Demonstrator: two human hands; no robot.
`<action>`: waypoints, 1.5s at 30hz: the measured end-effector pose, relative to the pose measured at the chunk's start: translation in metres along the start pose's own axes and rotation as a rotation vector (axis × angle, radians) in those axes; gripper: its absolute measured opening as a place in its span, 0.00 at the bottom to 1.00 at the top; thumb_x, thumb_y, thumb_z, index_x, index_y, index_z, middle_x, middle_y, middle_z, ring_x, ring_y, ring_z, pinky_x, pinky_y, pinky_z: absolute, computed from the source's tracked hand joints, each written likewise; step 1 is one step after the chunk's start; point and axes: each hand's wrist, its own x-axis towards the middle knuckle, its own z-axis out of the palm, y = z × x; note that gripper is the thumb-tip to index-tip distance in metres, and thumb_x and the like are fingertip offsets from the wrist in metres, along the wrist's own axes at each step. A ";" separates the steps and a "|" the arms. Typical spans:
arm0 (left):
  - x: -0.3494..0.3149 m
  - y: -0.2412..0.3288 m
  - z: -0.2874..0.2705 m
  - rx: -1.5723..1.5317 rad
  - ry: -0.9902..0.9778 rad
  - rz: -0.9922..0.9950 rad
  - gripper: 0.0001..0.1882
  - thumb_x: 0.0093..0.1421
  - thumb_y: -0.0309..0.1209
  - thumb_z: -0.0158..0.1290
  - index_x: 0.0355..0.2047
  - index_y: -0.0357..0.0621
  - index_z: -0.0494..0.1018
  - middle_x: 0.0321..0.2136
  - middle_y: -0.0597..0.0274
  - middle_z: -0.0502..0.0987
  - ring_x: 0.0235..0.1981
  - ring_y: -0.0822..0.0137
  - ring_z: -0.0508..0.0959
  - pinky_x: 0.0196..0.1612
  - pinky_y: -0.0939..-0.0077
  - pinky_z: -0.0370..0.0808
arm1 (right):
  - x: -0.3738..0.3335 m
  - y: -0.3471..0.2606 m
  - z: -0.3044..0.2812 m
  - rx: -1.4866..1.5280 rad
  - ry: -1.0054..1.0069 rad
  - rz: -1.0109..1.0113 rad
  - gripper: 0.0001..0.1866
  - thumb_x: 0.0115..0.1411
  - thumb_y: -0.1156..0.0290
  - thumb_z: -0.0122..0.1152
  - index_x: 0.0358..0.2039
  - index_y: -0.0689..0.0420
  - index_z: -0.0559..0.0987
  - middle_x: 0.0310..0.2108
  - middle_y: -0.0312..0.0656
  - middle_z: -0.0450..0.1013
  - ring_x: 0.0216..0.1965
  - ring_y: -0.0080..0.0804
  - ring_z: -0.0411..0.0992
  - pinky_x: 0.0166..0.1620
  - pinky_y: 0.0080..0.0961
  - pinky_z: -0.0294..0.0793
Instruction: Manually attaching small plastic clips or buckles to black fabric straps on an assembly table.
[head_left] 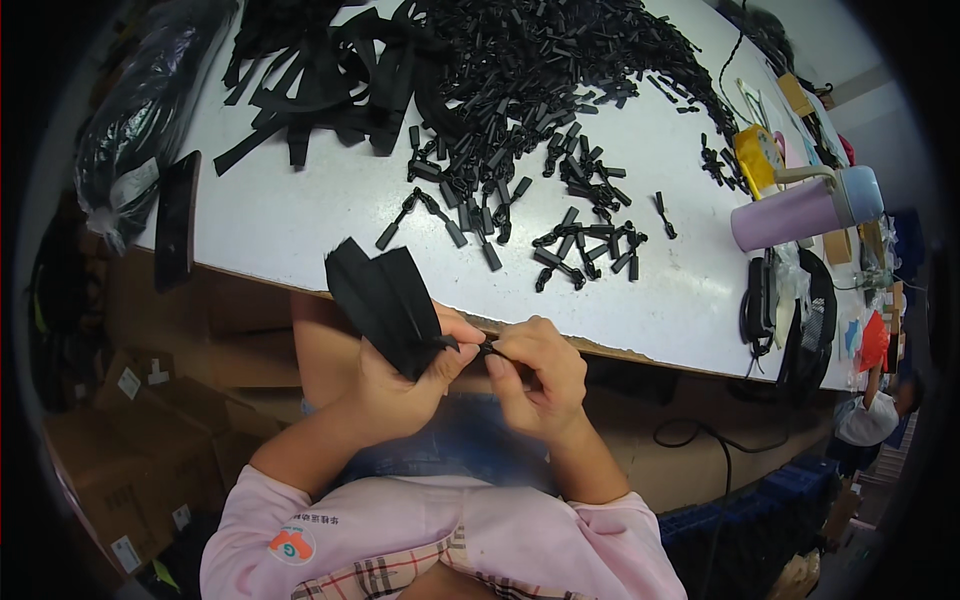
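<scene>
At the far left a shiny plastic bag [150, 110] lies along the side of the white tabletop [285, 215], and a flat black slab [176, 220] beside it seems to poke out past the front edge, so a bump could knock it off. Next comes a messy pile of black strips [300, 85], maybe put up there to leave the near part free. The folded black cloth [385, 305] is in the left hand [400, 390], just by the front edge, with its wide part sticking up and its thin end pinched by the thumb and fingers, likely so it won't slip. The right hand [540, 375] is close by, almost touching, its thumb and finger squeezed on a tiny dark bit [487, 348] that is too small to make out. Past the hands, a big heap of small black pieces [560, 60] spreads down the middle, with some loose ones near enough to reach. At the right, a purple bottle [785, 213] stands or lies out of the way. For moving, there is bare white room left of the loose pieces and between them and the bottle, but the front edge is right by both hands
</scene>
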 end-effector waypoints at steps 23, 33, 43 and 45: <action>-0.002 -0.022 -0.009 -0.208 -0.238 -0.414 0.10 0.52 0.24 0.43 0.36 0.37 0.65 0.25 0.64 0.70 0.24 0.75 0.70 0.28 0.84 0.68 | 0.020 -0.004 0.010 -0.304 -0.085 -0.187 0.17 0.35 0.78 0.61 0.31 0.60 0.74 0.27 0.39 0.67 0.23 0.31 0.64 0.24 0.21 0.65; -0.003 -0.016 0.001 -0.478 -0.039 -0.348 0.10 0.52 0.26 0.50 0.33 0.37 0.63 0.23 0.63 0.67 0.19 0.77 0.69 0.19 0.86 0.68 | -0.001 -0.011 0.000 0.538 -0.033 0.592 0.03 0.49 0.80 0.54 0.27 0.63 0.71 0.25 0.39 0.68 0.22 0.21 0.67 0.24 0.14 0.66; 0.002 -0.013 0.008 0.174 -0.073 0.338 0.07 0.50 0.21 0.50 0.31 0.41 0.71 0.27 0.65 0.67 0.23 0.76 0.69 0.22 0.85 0.70 | -0.011 -0.001 -0.006 0.879 0.002 0.769 0.03 0.52 0.78 0.52 0.26 0.64 0.71 0.19 0.35 0.67 0.19 0.15 0.65 0.20 0.08 0.62; -0.004 -0.013 0.009 0.303 -0.112 0.390 0.07 0.51 0.21 0.49 0.32 0.40 0.71 0.26 0.66 0.67 0.23 0.75 0.69 0.22 0.83 0.70 | -0.010 -0.002 -0.008 1.112 -0.016 0.882 0.03 0.52 0.78 0.52 0.26 0.64 0.71 0.20 0.35 0.67 0.18 0.14 0.65 0.20 0.08 0.62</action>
